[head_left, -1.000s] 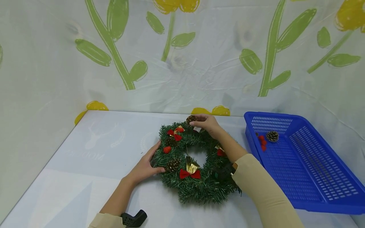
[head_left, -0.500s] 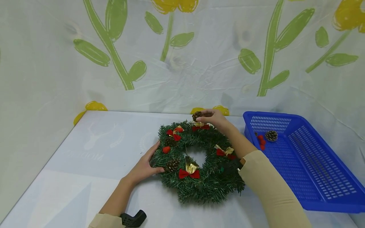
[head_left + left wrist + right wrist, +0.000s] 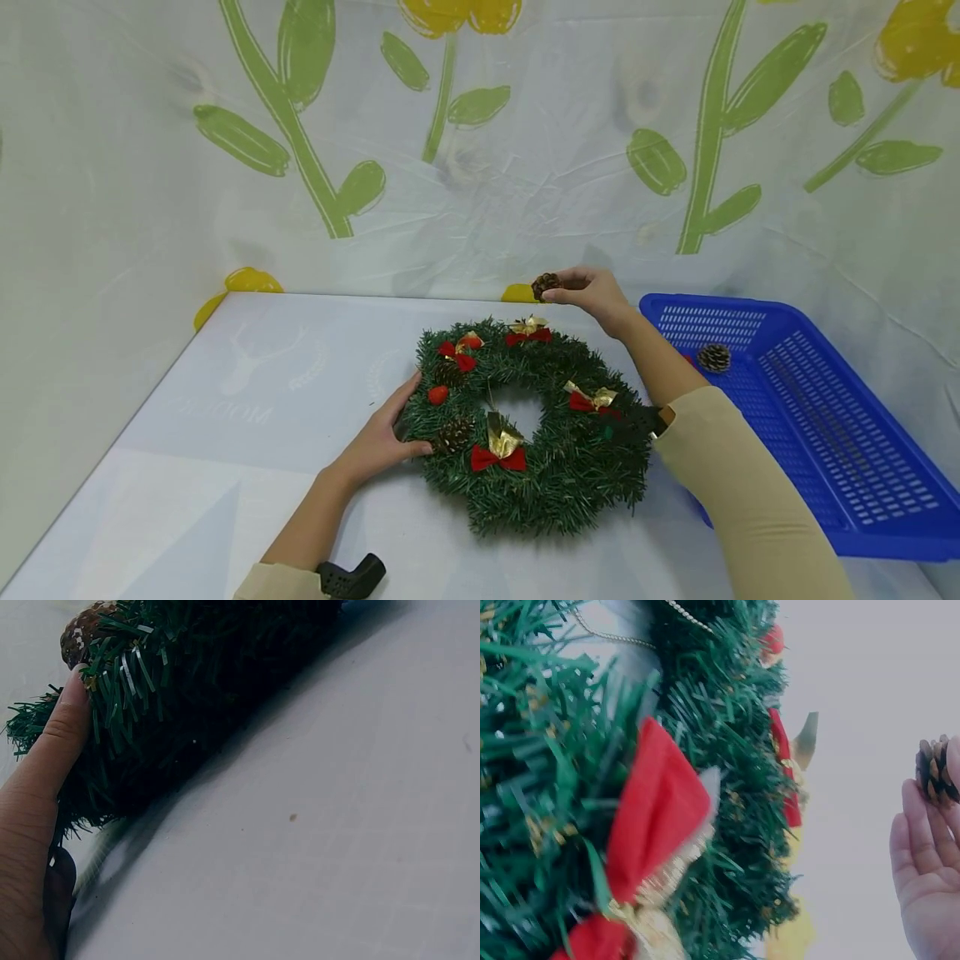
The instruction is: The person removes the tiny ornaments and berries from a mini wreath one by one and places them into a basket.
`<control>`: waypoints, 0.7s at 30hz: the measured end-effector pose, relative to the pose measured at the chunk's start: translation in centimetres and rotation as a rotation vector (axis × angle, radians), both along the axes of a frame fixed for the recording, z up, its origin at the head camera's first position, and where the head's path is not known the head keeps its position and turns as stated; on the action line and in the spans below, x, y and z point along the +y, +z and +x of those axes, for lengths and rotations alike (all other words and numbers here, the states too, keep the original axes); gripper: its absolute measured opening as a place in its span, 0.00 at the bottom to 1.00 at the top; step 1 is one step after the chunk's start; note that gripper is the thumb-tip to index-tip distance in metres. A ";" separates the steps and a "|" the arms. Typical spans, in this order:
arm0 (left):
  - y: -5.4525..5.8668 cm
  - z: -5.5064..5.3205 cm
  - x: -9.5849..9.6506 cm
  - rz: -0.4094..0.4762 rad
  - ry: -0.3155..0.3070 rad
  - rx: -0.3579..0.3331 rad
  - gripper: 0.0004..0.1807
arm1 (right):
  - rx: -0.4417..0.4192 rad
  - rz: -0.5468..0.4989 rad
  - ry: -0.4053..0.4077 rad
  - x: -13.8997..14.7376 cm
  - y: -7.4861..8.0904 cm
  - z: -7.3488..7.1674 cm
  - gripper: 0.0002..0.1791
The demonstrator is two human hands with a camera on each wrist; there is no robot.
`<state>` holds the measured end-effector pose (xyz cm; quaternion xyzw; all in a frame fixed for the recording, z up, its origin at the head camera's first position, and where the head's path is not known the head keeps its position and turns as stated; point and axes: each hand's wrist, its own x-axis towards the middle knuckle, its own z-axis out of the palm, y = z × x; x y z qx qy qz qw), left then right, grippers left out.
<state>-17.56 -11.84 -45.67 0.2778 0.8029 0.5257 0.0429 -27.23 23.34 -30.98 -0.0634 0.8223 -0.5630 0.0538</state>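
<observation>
A green Christmas wreath [image 3: 555, 492] lies on the white table. Red-and-gold bows [image 3: 501, 454], small red ornaments and pine cones [image 3: 455, 433] decorate it. My left hand [image 3: 386, 437] holds its left edge; the thumb [image 3: 67, 720] lies against the green tinsel near a pine cone [image 3: 79, 637], while the fingertips are hidden at the outer side. Beyond the wreath's far right side, my right hand [image 3: 596, 296] pinches a loose pine cone [image 3: 546, 287] in the air, apart from the wreath. In the right wrist view, that pine cone [image 3: 934, 771] sits at the fingertips.
A blue plastic basket [image 3: 885, 400] stands at the right with another pine cone [image 3: 714, 358] inside; the right arm covers part of its near left side. A patterned cloth wall [image 3: 525, 208] rises behind the table [image 3: 247, 400].
My right hand has lifted the pine cone from the wreath's far edge, moving up and right and uncovering the bows at the back and right. My left hand stays put.
</observation>
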 end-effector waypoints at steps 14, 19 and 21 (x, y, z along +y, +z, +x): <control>0.0 0.1 0.1 0.014 0.002 -0.004 0.55 | 0.042 0.059 -0.012 2.3 2.5 1.0 0.32; 0.0 0.0 0.0 0.007 0.001 0.025 0.56 | 0.052 0.054 -0.038 3.3 3.2 1.5 0.29; 0.0 0.0 0.0 0.005 -0.001 0.029 0.56 | 0.051 0.035 -0.052 3.6 3.5 1.7 0.25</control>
